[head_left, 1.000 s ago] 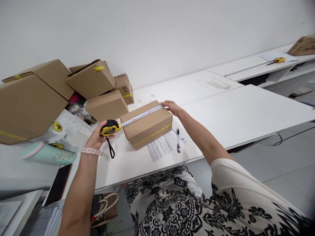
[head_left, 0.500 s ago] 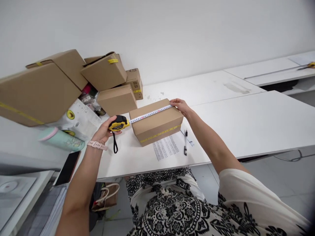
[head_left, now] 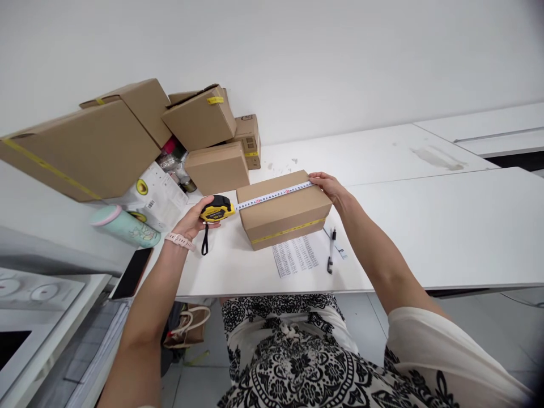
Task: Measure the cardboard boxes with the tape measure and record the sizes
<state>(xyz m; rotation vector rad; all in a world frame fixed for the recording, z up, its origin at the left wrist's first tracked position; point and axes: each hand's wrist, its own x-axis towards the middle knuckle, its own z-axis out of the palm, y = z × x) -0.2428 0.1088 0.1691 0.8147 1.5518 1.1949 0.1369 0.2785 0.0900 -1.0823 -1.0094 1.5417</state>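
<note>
While your patterned clothing [head_left: 293, 362] fills the nearest ground, a bag [head_left: 193, 326] with pale handles sits below the front edge of the bench [head_left: 408, 226]. Just above that edge lies a printed sheet [head_left: 294, 258], its far part hidden by the cardboard box [head_left: 287, 209], with a pen [head_left: 331, 251] lying to its right. Your left hand [head_left: 195, 221], a pink band [head_left: 180, 241] at its wrist, is wrapped around the yellow-and-black tape measure [head_left: 217, 209], just beside the box's left end; its black strap [head_left: 204, 239] dangles below. From the case, the white blade [head_left: 272, 196] runs lengthwise across the top of the box, which rests on the bench in front of you. Your right hand [head_left: 329, 186] has its fingertips at the blade's far end, by the box's right edge; whether they pinch it or only press it down, you cannot tell. Farther left, beyond a mint bottle [head_left: 125, 225] lying on its side, larger cartons [head_left: 85, 147] are piled near the white wall [head_left: 340, 68].
</note>
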